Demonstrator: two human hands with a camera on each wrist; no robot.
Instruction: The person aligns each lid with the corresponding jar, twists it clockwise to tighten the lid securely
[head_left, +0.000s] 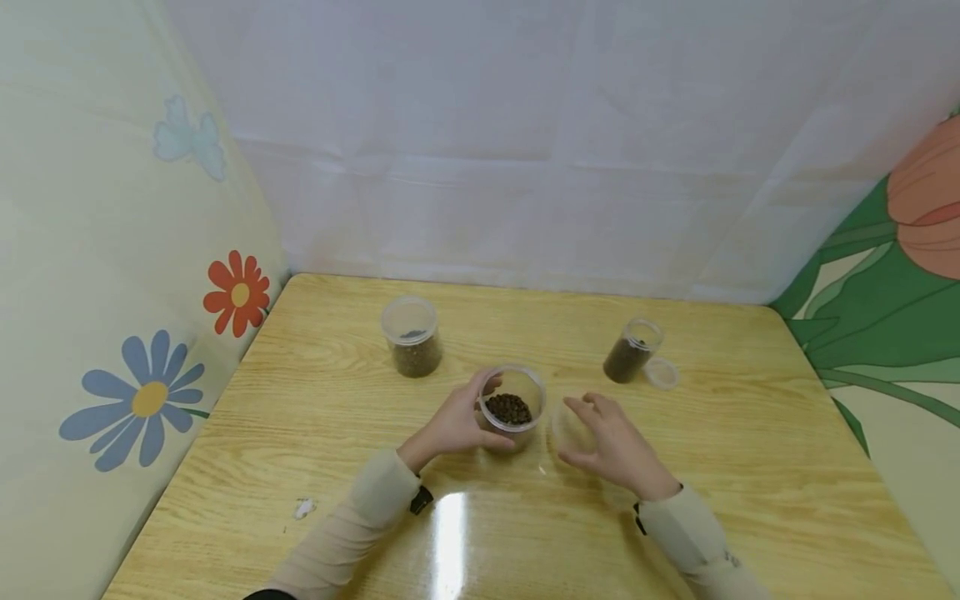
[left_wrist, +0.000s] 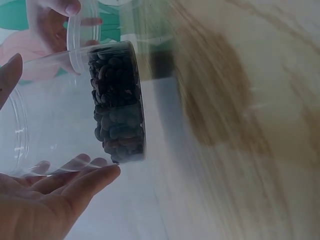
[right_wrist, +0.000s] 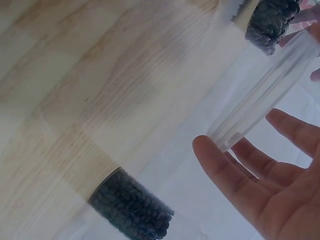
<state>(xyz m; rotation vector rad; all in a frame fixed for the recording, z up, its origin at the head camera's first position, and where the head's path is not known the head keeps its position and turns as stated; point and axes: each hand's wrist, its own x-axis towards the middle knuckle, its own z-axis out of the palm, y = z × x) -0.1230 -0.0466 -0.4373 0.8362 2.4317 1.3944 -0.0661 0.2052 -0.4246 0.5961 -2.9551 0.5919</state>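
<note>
A clear, uncapped jar (head_left: 526,387) stands near the middle of the wooden table, with dark brown beans (head_left: 508,408) in its lower part. My left hand (head_left: 453,422) grips it from the left, thumb in front and fingers round the back. Just to its right, my right hand (head_left: 618,446) holds a clear round lid (right_wrist: 265,95) by its rim, thumb and fingers on opposite sides. The lid is tilted on edge and apart from the jar's mouth. In the left wrist view, the beans (left_wrist: 117,100) form a layer at the jar's base.
Back left stands a wide clear jar (head_left: 415,350) with dark contents. A narrower open jar (head_left: 627,358) of dark beans is back right, with a small clear lid (head_left: 662,373) beside it. A small white scrap (head_left: 303,507) lies front left. Cloth (head_left: 525,208) hangs behind the table.
</note>
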